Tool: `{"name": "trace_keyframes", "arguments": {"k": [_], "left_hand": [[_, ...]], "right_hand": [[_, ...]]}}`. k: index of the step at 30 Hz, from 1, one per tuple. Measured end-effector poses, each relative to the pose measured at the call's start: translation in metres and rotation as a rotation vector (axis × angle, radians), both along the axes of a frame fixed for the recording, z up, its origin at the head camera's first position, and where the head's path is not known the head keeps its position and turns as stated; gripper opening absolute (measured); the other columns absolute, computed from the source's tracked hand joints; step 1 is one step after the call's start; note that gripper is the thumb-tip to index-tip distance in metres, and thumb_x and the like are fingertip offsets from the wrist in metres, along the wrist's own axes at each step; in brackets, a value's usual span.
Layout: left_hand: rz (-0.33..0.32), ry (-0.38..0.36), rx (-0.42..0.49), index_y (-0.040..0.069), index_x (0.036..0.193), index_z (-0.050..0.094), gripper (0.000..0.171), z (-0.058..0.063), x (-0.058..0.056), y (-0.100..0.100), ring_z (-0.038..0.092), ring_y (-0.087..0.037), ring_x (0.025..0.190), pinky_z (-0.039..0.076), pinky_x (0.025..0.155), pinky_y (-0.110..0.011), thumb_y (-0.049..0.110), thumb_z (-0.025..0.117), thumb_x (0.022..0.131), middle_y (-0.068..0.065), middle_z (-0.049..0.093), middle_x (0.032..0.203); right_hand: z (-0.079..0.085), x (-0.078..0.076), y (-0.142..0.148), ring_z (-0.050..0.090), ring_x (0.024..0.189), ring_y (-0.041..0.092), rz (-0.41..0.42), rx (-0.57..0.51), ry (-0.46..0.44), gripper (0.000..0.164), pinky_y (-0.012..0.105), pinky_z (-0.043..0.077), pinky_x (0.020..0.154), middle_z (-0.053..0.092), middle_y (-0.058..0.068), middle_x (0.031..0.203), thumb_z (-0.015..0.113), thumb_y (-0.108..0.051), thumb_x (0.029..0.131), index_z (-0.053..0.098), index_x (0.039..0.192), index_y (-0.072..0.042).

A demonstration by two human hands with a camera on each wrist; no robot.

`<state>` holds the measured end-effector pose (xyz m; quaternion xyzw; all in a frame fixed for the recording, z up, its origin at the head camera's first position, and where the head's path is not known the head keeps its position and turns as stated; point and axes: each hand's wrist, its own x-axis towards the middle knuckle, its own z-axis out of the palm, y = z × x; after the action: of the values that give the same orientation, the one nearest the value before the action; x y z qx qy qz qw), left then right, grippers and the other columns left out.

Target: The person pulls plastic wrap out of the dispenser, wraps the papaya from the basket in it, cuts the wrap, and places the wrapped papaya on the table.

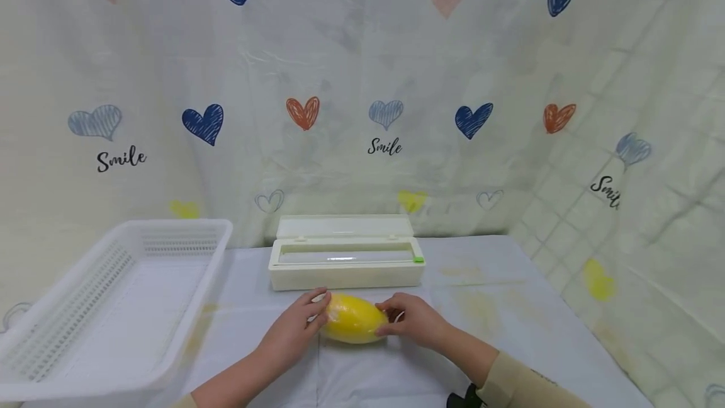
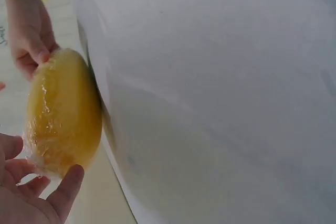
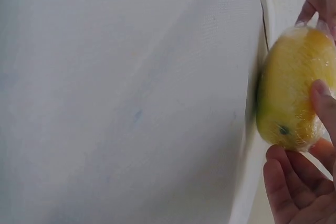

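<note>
A yellow oval fruit [image 1: 354,318], wrapped in shiny cling film, lies lengthwise across the front middle of the table in the head view. My left hand [image 1: 293,326] holds its left end, fingers and thumb around the gathered film. At the other end, my right hand [image 1: 416,320] grips the fruit between thumb and curled fingers. The right wrist view shows a small dark stem spot on the fruit [image 3: 291,93] beside the right fingertips. Film bunches by the left fingers in the left wrist view, where creases run over the fruit [image 2: 65,114].
Just behind the fruit stands a white cling film dispenser [image 1: 345,276], lid raised, with a green slider at its right end. A white plastic basket [image 1: 212,282] with slotted walls stands at the left. A heart-printed curtain [image 1: 340,169] hangs behind the white-covered table [image 1: 481,326].
</note>
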<state>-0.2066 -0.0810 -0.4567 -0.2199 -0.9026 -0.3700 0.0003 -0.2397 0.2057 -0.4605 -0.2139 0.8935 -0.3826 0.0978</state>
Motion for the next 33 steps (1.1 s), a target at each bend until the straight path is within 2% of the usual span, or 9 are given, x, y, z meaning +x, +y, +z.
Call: {"name": "trace_keyframes", "arguments": {"k": [5, 8, 13, 17, 23, 28, 33], "left_hand": [[-0.066, -0.034, -0.1, -0.003, 0.155, 0.022, 0.065, -0.002, 0.001, 0.004, 0.024, -0.036, 0.147, 0.022, 0.116, -0.054, 0.028, 0.049, 0.104, -0.016, 0.018, 0.163], [-0.073, -0.082, -0.117, -0.002, 0.157, 0.01, 0.076, -0.004, 0.003, 0.007, 0.015, -0.035, 0.149, 0.019, 0.117, -0.054, 0.034, 0.051, 0.103, -0.016, 0.006, 0.164], [-0.058, -0.173, -0.138, -0.001, 0.157, 0.001, 0.099, -0.004, 0.002, 0.012, 0.009, -0.036, 0.15, 0.019, 0.116, -0.057, 0.054, 0.056, 0.096, -0.018, -0.003, 0.164], [-0.038, -0.212, -0.153, 0.001, 0.158, 0.001, 0.108, -0.005, -0.001, 0.016, 0.012, -0.038, 0.149, 0.022, 0.114, -0.059, 0.064, 0.057, 0.091, -0.018, -0.003, 0.164], [-0.005, -0.193, -0.13, 0.008, 0.159, 0.006, 0.104, -0.006, 0.0, 0.023, 0.019, -0.041, 0.146, 0.031, 0.108, -0.063, 0.065, 0.058, 0.09, -0.019, 0.002, 0.164], [0.031, -0.182, -0.116, 0.008, 0.159, 0.006, 0.098, -0.009, -0.003, 0.029, 0.015, -0.042, 0.147, 0.031, 0.109, -0.063, 0.064, 0.052, 0.093, -0.021, -0.004, 0.163], [0.037, -0.179, -0.076, 0.006, 0.159, 0.008, 0.095, -0.01, -0.007, 0.035, 0.008, -0.043, 0.147, 0.027, 0.11, -0.064, 0.06, 0.053, 0.095, -0.021, -0.006, 0.162]], "right_hand": [[0.005, 0.003, -0.006, 0.057, 0.078, 0.01, -0.037, 0.027, 0.023, 0.053, 0.023, 0.051, 0.069, 0.064, -0.009, 0.086, 0.084, -0.039, 0.077, 0.073, 0.117, -0.006], [0.007, 0.004, -0.01, 0.055, 0.074, 0.009, -0.057, 0.041, 0.03, 0.055, 0.023, 0.049, 0.065, 0.063, -0.01, 0.083, 0.084, -0.042, 0.076, 0.073, 0.116, -0.006], [0.008, 0.004, -0.013, 0.051, 0.069, 0.01, -0.066, 0.061, 0.046, 0.056, 0.023, 0.046, 0.06, 0.06, -0.01, 0.077, 0.083, -0.045, 0.076, 0.074, 0.116, -0.006], [0.009, 0.004, -0.013, 0.052, 0.071, 0.01, -0.065, 0.07, 0.04, 0.057, 0.023, 0.047, 0.062, 0.061, -0.01, 0.079, 0.083, -0.044, 0.077, 0.073, 0.118, -0.006], [0.009, 0.003, -0.013, 0.055, 0.076, 0.011, -0.041, 0.056, 0.032, 0.054, 0.024, 0.05, 0.067, 0.061, -0.008, 0.083, 0.082, -0.04, 0.08, 0.072, 0.12, -0.006], [0.011, 0.002, -0.015, 0.05, 0.071, 0.01, -0.023, 0.085, 0.103, 0.052, 0.024, 0.044, 0.062, 0.056, -0.008, 0.078, 0.08, -0.041, 0.081, 0.072, 0.12, -0.006], [0.012, 0.002, -0.013, 0.047, 0.068, 0.008, -0.012, 0.092, 0.108, 0.049, 0.023, 0.042, 0.061, 0.054, -0.009, 0.075, 0.08, -0.038, 0.082, 0.073, 0.118, -0.006]]}}
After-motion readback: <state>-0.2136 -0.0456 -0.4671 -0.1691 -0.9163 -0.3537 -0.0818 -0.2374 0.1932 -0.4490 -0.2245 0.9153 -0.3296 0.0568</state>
